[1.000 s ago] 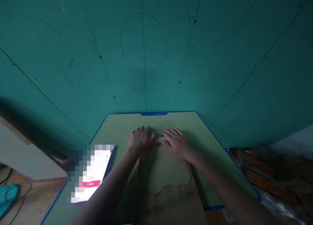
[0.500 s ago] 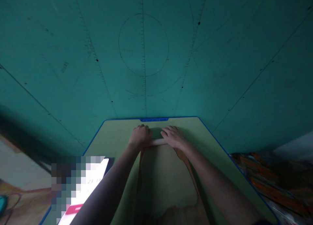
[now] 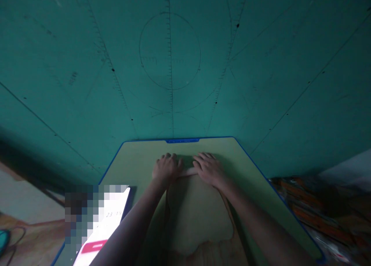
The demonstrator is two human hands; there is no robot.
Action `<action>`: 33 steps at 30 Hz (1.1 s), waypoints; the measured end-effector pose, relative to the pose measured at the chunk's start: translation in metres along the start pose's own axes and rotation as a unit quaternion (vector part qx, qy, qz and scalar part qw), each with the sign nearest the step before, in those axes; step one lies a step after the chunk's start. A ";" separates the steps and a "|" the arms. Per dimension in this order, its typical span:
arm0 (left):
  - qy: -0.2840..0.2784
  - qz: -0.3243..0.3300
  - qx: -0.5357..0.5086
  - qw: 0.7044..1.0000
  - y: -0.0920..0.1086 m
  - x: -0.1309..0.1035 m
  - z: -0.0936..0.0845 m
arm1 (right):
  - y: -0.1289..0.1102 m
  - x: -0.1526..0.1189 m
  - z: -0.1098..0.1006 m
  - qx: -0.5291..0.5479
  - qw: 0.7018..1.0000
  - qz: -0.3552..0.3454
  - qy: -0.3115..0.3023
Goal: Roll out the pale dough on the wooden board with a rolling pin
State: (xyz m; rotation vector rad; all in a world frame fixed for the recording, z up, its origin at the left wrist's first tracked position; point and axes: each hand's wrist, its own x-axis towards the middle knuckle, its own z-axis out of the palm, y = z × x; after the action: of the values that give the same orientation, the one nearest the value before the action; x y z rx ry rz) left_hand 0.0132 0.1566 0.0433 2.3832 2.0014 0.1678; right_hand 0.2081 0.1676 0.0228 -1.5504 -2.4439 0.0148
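Observation:
A pale rolling pin lies crosswise at the far end of a thin, flattened sheet of dough. My left hand is over the pin's left end, its fingers curled forward across it. Over the right end rests my right hand, palm down, with the fingers bent over the far side. Both hands cover the pin's ends, so only its middle shows. Under the dough is a wooden board, its brown surface showing at the near end and along the sides.
The board is on a pale table with a blue rim. A lit phone, partly pixelated, lies left of my left forearm. Beyond the table stands a green surface with printed circles and rulers. Orange packages are at the right.
My hands and the rolling pin have come slightly toward me over the dough. The pin remains under both hands.

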 end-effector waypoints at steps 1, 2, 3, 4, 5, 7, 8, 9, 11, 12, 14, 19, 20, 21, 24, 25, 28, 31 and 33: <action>0.003 0.008 0.001 1.000 0.001 -0.008 0.001 | -0.001 -0.008 0.000 -0.001 1.000 -0.012 0.009; 0.008 0.014 0.002 1.000 0.003 -0.015 0.002 | -0.003 -0.015 -0.001 -0.003 1.000 -0.023 0.018; 0.014 0.019 0.003 1.000 0.004 -0.021 0.003 | -0.004 -0.021 -0.002 -0.005 0.999 -0.031 0.024; 0.020 0.022 0.004 1.000 0.006 -0.026 0.004 | -0.006 -0.027 -0.003 -0.008 0.999 -0.035 0.027; 0.026 0.023 0.004 0.999 0.008 -0.031 0.005 | -0.008 -0.033 -0.005 -0.010 0.999 -0.037 0.029; 0.032 0.024 0.005 0.999 0.012 -0.040 0.005 | -0.011 -0.044 -0.007 -0.005 0.998 -0.044 0.036; 0.034 0.022 0.005 0.999 0.015 -0.045 0.005 | -0.013 -0.050 -0.007 0.001 0.998 -0.048 0.041; 0.038 0.019 0.006 0.999 0.017 -0.050 0.006 | -0.014 -0.056 -0.007 0.007 0.997 -0.052 0.048; 0.056 0.012 0.018 0.998 0.022 -0.063 0.007 | -0.016 -0.070 -0.004 0.017 0.996 -0.056 0.065; 0.068 0.011 0.026 0.997 0.024 -0.070 0.008 | -0.017 -0.077 -0.002 0.019 0.996 -0.057 0.073; 0.092 0.012 0.044 0.995 0.028 -0.086 0.012 | -0.018 -0.093 0.002 0.020 0.994 -0.059 0.086; 0.130 0.034 0.060 0.989 0.036 -0.123 0.025 | -0.026 -0.129 0.004 0.024 0.993 -0.063 0.098; 0.137 0.041 0.061 0.988 0.037 -0.130 0.026 | -0.029 -0.135 0.003 0.026 0.993 -0.061 0.100; 0.143 0.048 0.061 0.987 0.038 -0.136 0.026 | -0.031 -0.140 0.002 0.028 0.993 -0.060 0.102; 0.143 0.069 0.060 0.985 0.038 -0.149 0.024 | -0.034 -0.149 -0.004 0.036 0.992 -0.054 0.105; 0.139 0.078 0.058 0.985 0.037 -0.151 0.023 | -0.034 -0.150 -0.007 0.038 0.993 -0.054 0.102; 0.131 0.097 0.054 0.985 0.035 -0.152 0.021 | -0.033 -0.143 -0.018 0.051 0.994 -0.062 0.081; 0.126 0.094 0.056 0.986 0.032 -0.144 0.021 | -0.031 -0.128 -0.027 0.068 0.994 -0.060 0.064; 0.122 0.095 0.058 0.986 0.030 -0.139 0.022 | -0.032 -0.118 -0.028 0.070 0.994 -0.049 0.063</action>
State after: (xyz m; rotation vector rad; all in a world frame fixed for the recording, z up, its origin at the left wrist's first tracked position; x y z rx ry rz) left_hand 0.0212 0.0153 0.0150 2.7479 1.9194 0.3753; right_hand 0.2336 0.0447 0.0302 -1.3310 -2.3629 0.0683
